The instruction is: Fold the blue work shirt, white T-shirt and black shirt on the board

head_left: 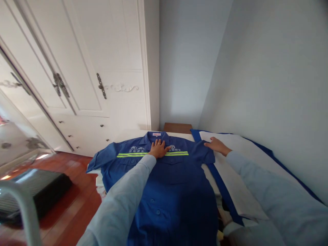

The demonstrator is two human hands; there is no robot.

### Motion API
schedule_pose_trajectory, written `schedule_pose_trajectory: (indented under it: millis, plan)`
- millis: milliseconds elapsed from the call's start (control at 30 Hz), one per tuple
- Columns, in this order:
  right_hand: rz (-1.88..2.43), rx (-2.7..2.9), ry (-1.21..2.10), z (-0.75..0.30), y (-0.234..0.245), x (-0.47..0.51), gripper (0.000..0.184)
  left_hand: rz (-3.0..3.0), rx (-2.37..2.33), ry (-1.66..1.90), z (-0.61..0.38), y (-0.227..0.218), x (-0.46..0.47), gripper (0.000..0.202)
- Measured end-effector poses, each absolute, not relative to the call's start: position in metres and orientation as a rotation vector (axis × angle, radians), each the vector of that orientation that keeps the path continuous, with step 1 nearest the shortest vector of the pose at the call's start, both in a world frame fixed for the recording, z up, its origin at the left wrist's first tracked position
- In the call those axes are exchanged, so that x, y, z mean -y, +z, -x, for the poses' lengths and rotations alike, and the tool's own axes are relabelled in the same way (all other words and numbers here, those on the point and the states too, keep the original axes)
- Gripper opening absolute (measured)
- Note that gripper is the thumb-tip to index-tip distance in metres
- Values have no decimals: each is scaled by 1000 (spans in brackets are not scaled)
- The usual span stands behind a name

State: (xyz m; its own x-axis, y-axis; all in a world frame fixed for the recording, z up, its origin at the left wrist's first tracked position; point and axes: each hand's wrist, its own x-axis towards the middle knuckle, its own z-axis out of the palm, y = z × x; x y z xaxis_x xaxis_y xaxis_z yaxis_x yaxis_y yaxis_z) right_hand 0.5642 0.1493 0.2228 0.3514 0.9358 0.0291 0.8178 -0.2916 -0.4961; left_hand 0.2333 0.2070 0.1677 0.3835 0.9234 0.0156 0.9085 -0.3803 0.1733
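A blue short-sleeved work shirt lies spread front side up, its collar toward the far edge. A yellow-green reflective stripe and white lettering run across its chest. My left hand rests flat on the upper chest just under the collar, fingers spread, with a ring on one finger. At the shirt's right sleeve, my right hand pinches the cloth near the sleeve's outer edge between thumb and fingers. The shirt's lower end runs out of view at the bottom, and my left forearm covers part of its front.
White wardrobe doors stand behind on the left. Beside the shirt on the right lies a white sheet over blue cloth, against the grey wall. A black ribbed case-like object sits on the reddish wooden floor.
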Motion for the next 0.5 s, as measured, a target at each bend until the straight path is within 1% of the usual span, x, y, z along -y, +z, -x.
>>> schedule_pose_trajectory:
  millis: [67,133,233,333,400,500]
  plan:
    - [2267,1462,407,-567,215,-157,55,-2509,-1666,126,-230,159,-217,83]
    - [2299,1399,430,-569,209,-162,53,-2530,-1668,126,-227,155,-225,83]
    - [2303,1317,502,-573,206,-168,39,-2541,-1687,130,-224,154,-235,82]
    - [2267,1247,666,-576,207,-172,24,-2551,-1692,120,-222,157,-245,81]
    - [2232,1199,781,-578,208,-175,24,-2564,-1677,112,-221,158,-249,81]
    - [2179,1132,898,-581,208,-177,32,-2591,-1656,121,-219,156,-252,83]
